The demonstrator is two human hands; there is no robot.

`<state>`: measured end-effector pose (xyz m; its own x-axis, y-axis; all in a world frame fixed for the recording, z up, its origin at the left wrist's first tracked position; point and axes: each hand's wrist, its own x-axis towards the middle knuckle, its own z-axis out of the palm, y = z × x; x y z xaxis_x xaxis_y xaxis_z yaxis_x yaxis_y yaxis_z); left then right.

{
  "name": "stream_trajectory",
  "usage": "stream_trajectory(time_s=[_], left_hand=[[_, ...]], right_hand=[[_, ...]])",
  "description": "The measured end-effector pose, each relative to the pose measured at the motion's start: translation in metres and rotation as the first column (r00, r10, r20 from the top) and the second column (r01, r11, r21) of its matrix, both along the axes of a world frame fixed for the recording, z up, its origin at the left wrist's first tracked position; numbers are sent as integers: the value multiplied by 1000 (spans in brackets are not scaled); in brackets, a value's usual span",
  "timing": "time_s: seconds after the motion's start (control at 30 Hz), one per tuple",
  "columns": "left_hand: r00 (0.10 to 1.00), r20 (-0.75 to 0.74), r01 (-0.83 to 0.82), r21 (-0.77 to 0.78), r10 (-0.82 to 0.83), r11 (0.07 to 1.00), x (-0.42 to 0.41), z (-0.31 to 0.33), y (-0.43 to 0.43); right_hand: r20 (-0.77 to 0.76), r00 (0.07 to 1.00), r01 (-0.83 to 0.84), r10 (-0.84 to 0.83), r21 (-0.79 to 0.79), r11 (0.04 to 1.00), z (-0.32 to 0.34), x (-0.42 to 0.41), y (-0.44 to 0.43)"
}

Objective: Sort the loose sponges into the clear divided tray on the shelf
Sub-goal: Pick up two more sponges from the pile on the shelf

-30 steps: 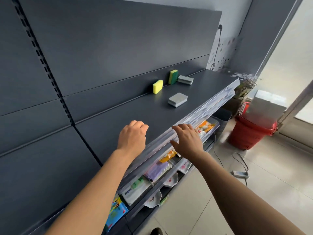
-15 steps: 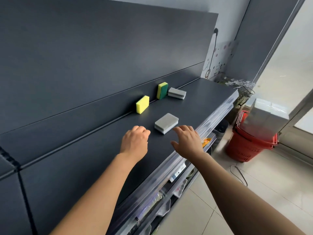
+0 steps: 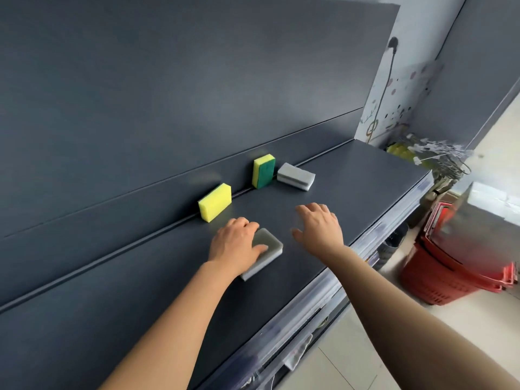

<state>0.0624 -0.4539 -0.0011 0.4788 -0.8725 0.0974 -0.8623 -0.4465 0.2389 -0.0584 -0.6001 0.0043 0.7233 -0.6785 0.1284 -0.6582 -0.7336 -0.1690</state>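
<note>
My left hand (image 3: 235, 246) is down on the near grey sponge (image 3: 264, 253), fingers curled over its far edge, thumb on the near side. It's touching, but I can't tell if the grip has closed yet. My right hand (image 3: 319, 230) hovers just right of it w/ fingers spread, holding nothing.

To do this well, imo: pinch the sponge across its short sides, thumb vs fingers, and lift straight up. It's soft foam, so squeeze lightly or it'll deform and spring out. The right hand is free for the next one.

Count: 4 sponges on the shelf (image 3: 351, 198).
- 2 grey: the one under my left hand, plus another (image 3: 295, 176) lying flat well beyond my right hand.
- 1 plain yellow (image 3: 215, 202) on edge, just beyond my left hand, against the back panel.
- 1 yellow/green (image 3: 263, 170) upright, further back, beside the far grey one.

Clear divided tray: 0 in view, so I can't say where it sits. No sponges sorted so far, by the look of it.
</note>
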Motion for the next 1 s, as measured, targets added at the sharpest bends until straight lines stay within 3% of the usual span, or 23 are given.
stream_trajectory(time_s=[0.33,0.6,0.77,0.87,1.0], left_hand=[[955,-235,-123,235,179,964,10,-6,-53],[935,-181,-281,153,306,948,20,-3,-67],[885,-324,-270,227,334,936,29,-4,-71],[863,-354,-257,306,360,917,33,-5,-71],[849,-383,-272,273,363,923,31,-4,-62]], right_hand=[[-38,999,-26,28,58,998,-11,49,-112],[-68,997,-15,22,103,995,-30,81,-150],[-12,1000,12,-10,94,995,-35,83,-151],[46,998,22,-33,226,974,-32,79,-140],[26,999,14,-25,354,935,-22,75,-124]])
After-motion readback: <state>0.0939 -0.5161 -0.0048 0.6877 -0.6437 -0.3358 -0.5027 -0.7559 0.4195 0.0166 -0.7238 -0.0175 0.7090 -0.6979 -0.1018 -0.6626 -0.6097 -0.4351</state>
